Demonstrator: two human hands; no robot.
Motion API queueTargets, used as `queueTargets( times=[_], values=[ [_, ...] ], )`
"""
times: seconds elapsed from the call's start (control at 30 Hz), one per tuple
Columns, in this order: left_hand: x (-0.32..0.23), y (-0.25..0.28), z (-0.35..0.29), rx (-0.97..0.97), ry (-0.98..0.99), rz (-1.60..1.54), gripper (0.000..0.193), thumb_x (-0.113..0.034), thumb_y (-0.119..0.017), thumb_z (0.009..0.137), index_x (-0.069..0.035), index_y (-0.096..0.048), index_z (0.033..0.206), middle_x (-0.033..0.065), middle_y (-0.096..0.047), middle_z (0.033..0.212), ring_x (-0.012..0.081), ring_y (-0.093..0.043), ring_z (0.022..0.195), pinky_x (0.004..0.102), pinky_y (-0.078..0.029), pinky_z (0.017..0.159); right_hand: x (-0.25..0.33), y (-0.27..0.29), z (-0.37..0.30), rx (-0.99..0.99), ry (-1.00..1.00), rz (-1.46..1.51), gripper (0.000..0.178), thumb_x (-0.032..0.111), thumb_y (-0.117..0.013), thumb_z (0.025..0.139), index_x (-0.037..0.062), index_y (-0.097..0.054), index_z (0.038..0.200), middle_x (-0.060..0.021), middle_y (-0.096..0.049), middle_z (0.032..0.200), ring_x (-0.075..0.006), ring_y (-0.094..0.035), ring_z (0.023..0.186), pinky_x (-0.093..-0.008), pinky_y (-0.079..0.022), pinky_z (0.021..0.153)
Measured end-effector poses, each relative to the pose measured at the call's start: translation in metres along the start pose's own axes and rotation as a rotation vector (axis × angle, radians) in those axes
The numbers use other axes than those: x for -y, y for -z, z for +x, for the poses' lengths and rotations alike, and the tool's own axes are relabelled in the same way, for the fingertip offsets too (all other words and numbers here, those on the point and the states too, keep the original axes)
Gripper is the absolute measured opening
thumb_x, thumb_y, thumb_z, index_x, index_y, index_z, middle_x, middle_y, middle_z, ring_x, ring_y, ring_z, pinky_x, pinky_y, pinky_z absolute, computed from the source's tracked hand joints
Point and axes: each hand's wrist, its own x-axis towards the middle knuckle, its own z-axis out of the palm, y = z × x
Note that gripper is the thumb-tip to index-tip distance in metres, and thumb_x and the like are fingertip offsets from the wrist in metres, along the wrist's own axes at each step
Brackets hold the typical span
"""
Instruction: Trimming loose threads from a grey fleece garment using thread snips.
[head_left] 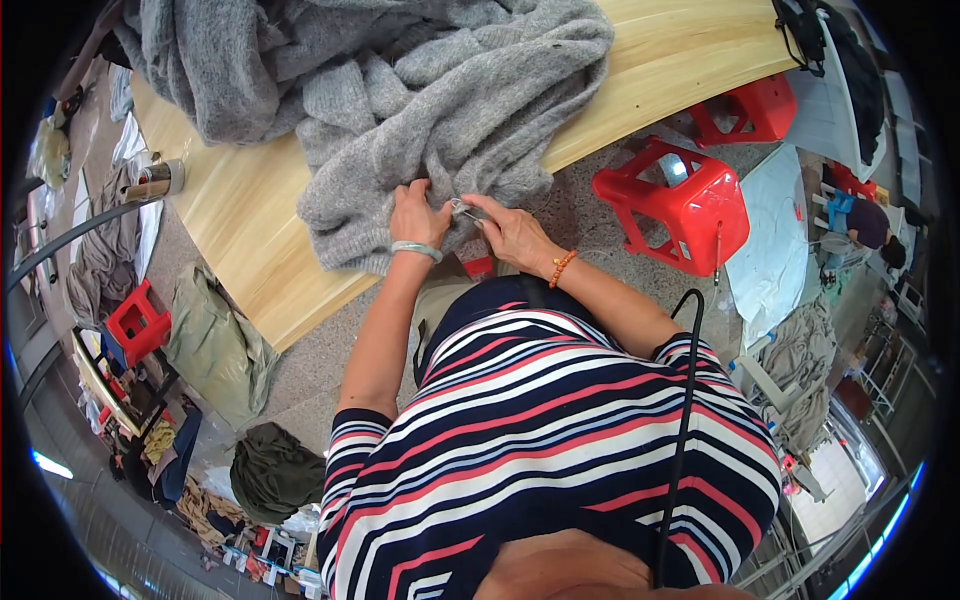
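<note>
A grey knitted piece (400, 110), fuzzy and heaped in folds, lies over the wooden table (240, 190), its near part hanging at the edge. My left hand (418, 217), with a pale bangle at the wrist, is closed on the knit near its ribbed border. Close beside it my right hand (518, 240), wearing an orange bead bracelet, pinches a slim metal tool (471, 214). The tool's tip meets a small pale bit of the knit between both hands. Its exact kind is too small to make out.
Red plastic stools (690, 205) stand right of the table. A cylindrical container (160, 178) sits at its left edge. An olive sheet (215, 345) and a dark green cloth heap (278, 470) lie lower left. A black cable (684, 430) runs down my front. Another person (868, 224) is far right.
</note>
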Motion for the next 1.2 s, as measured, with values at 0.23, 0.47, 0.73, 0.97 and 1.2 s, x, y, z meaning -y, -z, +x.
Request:
queueTargets(
  times=[0.23, 0.47, 0.73, 0.97, 1.2],
  values=[
    [-0.02, 0.002, -0.004, -0.084, -0.008, -0.004, 0.05, -0.033, -0.079, 0.074, -0.008, -0.063, 0.115, 0.0189, -0.058, 0.107, 0.0416, -0.063, 0.092, 0.0498, -0.051, 0.079, -0.006, 0.004, -0.011, -0.188, 0.135, 0.04, 0.047, 0.012, -0.052, 0.093, 0.0206, -0.045, 0.139, -0.0213, -0.067, 0.097, -0.0413, -0.065, 0.088, -0.0481, -0.052, 0.076],
    [0.036, -0.006, 0.025, 0.375, 0.19, -0.845, 0.021, -0.015, -0.077, 0.08, -0.005, -0.069, 0.097, 0.0017, -0.067, 0.074, 0.0143, -0.058, 0.057, 0.0276, -0.044, 0.052, 0.005, 0.011, -0.016, -0.109, 0.074, 0.023, 0.046, 0.01, -0.053, 0.092, 0.018, -0.047, 0.137, -0.0196, -0.067, 0.103, -0.0401, -0.065, 0.087, -0.0457, -0.053, 0.074],
    [0.028, 0.04, 0.001, 0.502, 0.207, -1.308, 0.012, -0.003, -0.072, 0.084, -0.005, -0.066, 0.095, -0.0022, -0.064, 0.078, 0.0052, -0.052, 0.061, 0.0201, -0.039, 0.055, 0.023, 0.017, -0.008, -0.076, 0.183, 0.2, 0.049, 0.004, -0.054, 0.09, 0.0143, -0.05, 0.137, -0.015, -0.063, 0.08, -0.026, -0.064, 0.066, -0.0342, -0.051, 0.066],
    [0.016, 0.041, -0.004, 0.415, 0.143, -1.297, 0.005, -0.005, -0.068, 0.087, -0.007, -0.063, 0.087, -0.0029, -0.06, 0.074, 0.0049, -0.052, 0.064, 0.0203, -0.039, 0.058, 0.028, 0.017, 0.001, -0.054, 0.181, 0.274, 0.048, 0.003, -0.053, 0.093, 0.0117, -0.049, 0.14, 0.0001, -0.048, 0.065, -0.0068, -0.044, 0.06, -0.0224, -0.041, 0.06],
    [0.017, 0.046, -0.002, 0.449, 0.003, -1.156, 0.004, -0.008, -0.065, 0.089, -0.006, -0.063, 0.086, -0.0059, -0.057, 0.074, 0.0029, -0.047, 0.065, 0.0202, -0.036, 0.059, 0.025, 0.021, 0.008, 0.073, 0.113, 0.449, 0.047, 0.004, -0.052, 0.093, 0.0112, -0.05, 0.139, 0.0047, -0.046, 0.069, -0.0049, -0.04, 0.063, -0.0218, -0.039, 0.06]
  ],
)
